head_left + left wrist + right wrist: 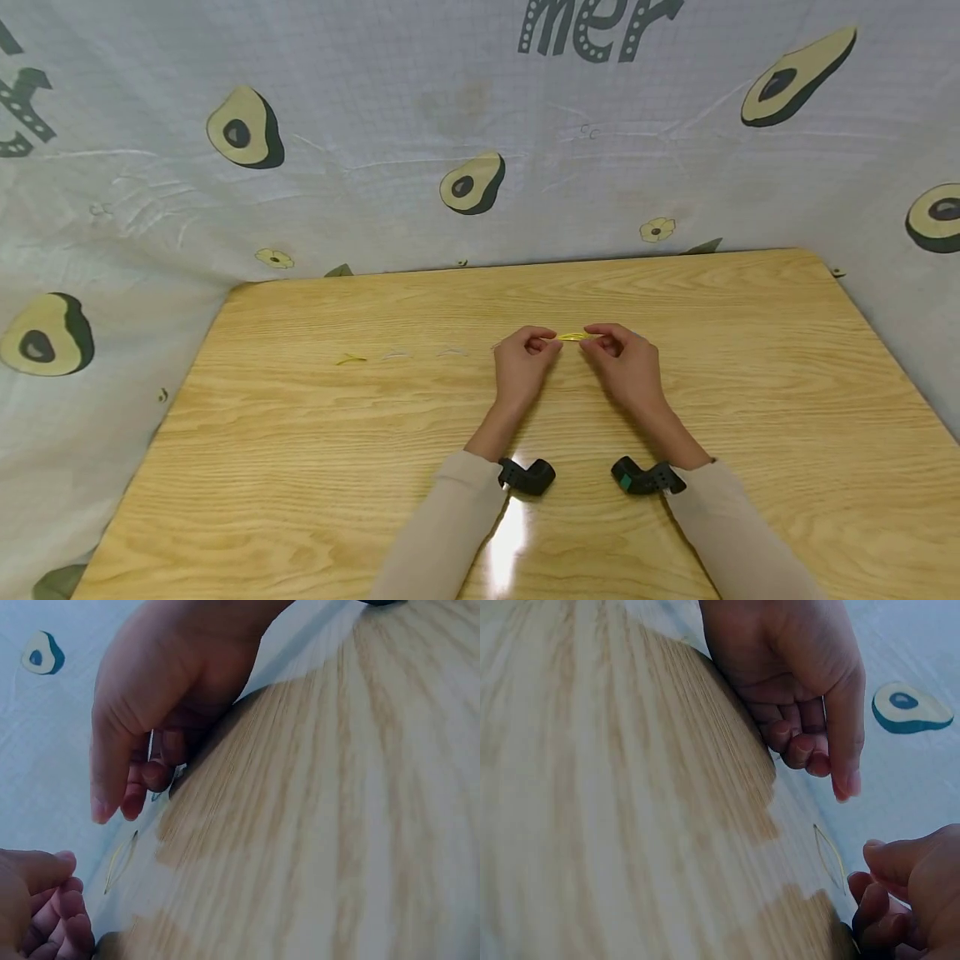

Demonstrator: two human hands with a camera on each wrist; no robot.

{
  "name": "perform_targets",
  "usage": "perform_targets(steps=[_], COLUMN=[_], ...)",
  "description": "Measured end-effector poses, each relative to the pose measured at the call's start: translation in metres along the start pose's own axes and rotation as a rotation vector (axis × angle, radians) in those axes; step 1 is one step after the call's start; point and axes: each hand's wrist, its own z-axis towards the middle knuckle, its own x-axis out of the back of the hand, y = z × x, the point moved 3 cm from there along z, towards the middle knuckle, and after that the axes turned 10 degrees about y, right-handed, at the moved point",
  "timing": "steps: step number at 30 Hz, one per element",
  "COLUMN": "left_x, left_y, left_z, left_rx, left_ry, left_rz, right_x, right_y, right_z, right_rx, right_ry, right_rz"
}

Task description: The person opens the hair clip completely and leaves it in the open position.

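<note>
A thin yellow loop (573,337), like a rubber band, lies on the wooden table between both hands. My left hand (519,360) is at its left end, thumb and fingers loosely bent. My right hand (627,363) mirrors it at the other end. In the left wrist view, the loop (121,862) lies just beyond the left fingertips, with a small gap. The right wrist view shows the loop (829,855) slightly apart from the right fingertips too. Neither hand visibly grips it. The left hand partly hides a thin pale strand (495,345).
Left of the hands, a yellow strand (350,359) and two whitish ones, a left one (397,356) and a right one (452,352), lie in a row on the wooden table (300,467). A white avocado-print cloth (360,200) hangs behind the table's far edge.
</note>
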Motion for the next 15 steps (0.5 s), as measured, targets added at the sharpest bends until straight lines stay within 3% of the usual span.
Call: perform_targets(steps=[10, 15], left_x=[-0.007, -0.010], left_y=[-0.002, -0.001], left_z=[0.007, 0.009], left_rx=[0.008, 0.004], left_ry=[-0.085, -0.093], left_rz=[0.235, 0.303], right_x=[-0.002, -0.004], right_y=[0.006, 0.005], right_z=[0.009, 0.013], right_rx=[-0.016, -0.017], right_ry=[-0.048, -0.064], right_rz=[-0.094, -0.149])
